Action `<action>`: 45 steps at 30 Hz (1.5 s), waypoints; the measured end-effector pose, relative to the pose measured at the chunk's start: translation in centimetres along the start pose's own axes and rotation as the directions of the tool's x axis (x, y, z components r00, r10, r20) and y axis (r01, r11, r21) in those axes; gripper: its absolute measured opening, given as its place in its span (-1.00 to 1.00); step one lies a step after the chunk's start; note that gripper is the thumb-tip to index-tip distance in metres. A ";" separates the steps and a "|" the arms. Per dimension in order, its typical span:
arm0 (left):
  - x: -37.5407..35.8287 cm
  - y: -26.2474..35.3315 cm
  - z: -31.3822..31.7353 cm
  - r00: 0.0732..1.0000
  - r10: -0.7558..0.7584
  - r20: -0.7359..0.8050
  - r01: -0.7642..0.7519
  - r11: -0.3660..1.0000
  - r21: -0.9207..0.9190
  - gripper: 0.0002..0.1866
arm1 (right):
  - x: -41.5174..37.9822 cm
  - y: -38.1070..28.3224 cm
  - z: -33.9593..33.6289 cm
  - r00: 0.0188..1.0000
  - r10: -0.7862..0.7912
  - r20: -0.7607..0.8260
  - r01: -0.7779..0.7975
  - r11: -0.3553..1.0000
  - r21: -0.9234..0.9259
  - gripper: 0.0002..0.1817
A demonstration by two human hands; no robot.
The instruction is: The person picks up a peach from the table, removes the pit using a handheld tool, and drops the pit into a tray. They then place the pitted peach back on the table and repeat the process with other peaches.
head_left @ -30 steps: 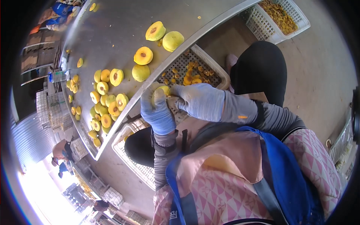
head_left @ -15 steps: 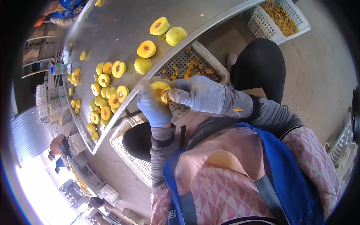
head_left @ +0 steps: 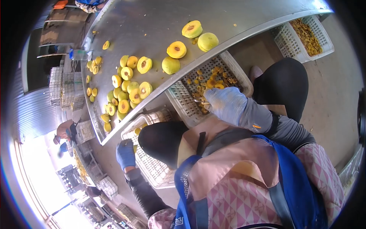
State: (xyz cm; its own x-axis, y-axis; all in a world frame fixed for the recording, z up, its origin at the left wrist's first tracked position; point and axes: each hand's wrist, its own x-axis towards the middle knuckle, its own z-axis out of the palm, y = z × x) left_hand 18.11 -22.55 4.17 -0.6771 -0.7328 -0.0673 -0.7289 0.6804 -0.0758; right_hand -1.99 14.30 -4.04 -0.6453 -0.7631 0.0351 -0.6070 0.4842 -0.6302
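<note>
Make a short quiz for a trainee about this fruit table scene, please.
1. True or false: the blue-gloved right hand is above the white slotted plastic crate holding orange fruit scraps.
2. The halved yellow fruits lie on: A) the grey metal table; B) the floor; C) a lap.
3. Which hand is beside the lower white plastic crate?
Key: 1 true; 2 A; 3 the blue-gloved left hand.

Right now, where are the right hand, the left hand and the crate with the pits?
right hand (head_left: 225, 102), head view, back of the glove.
left hand (head_left: 125, 153), head view, back of the glove.
crate (head_left: 182, 100), head view, bare mesh floor.
</note>
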 end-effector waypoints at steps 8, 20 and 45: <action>15.6 16.3 1.3 0.938 0.307 -0.161 -0.346 0.806 -0.480 -0.43 | 0.1 -0.2 -1.3 0.993 0.113 0.028 -0.116 0.971 0.211 -0.64; 5.0 27.0 0.9 0.824 0.565 -0.029 -0.138 0.151 -0.979 -0.55 | 2.4 -0.7 -2.5 0.942 0.176 -0.284 -0.003 0.854 0.520 -0.64; -3.2 29.2 3.5 0.971 0.237 -0.035 -0.019 -0.070 -0.997 -0.39 | 0.4 -1.6 -2.6 0.914 0.078 -0.399 0.060 0.945 0.322 -0.66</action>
State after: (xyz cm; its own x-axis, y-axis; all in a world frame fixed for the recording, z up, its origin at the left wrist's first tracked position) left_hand -0.66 -0.34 -1.32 -0.8338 -0.5500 -0.0482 -0.0372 -0.0311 0.9988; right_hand -2.46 14.36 -1.07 -0.8219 -0.4887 0.2927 -0.4629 0.2736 -0.8431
